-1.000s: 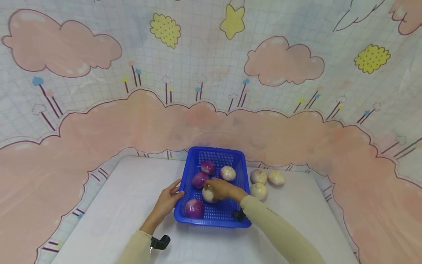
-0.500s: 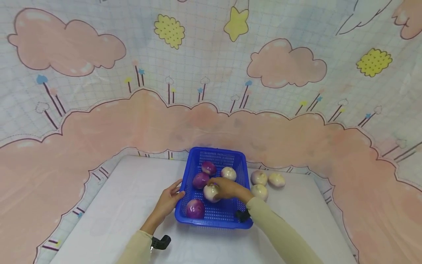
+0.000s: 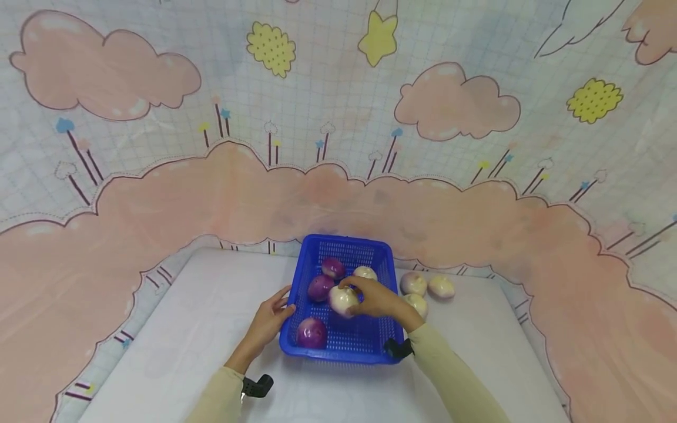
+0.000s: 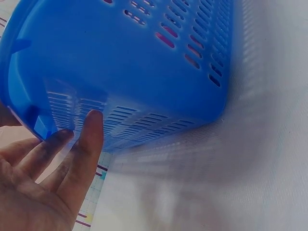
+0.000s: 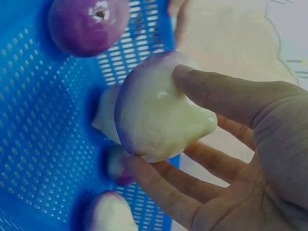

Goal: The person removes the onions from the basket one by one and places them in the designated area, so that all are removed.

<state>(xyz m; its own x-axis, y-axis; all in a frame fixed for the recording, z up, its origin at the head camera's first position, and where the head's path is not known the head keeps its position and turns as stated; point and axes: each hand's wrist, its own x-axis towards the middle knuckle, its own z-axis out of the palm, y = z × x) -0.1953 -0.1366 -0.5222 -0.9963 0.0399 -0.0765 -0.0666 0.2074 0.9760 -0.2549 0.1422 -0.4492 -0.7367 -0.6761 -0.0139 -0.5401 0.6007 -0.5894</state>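
Observation:
My right hand pinches a white onion with a purple tinge, raised above the floor of the blue basket. In the right wrist view, the thumb presses one side of this onion and the fingertips the other, its pointed tip towards the palm. At the basket's left side, my left hand holds the rim, thumb over it and fingers along the outer wall. Inside lie purple onions and a white onion, partly hidden by my right hand.
Right of the basket, pale onions lie on the white table; my right forearm crosses near them. A printed cloth hangs behind the table. Each wrist carries a black camera.
My right hand has lifted the white onion off the basket floor and shifted it slightly right and up. The left hand has stayed on the rim.

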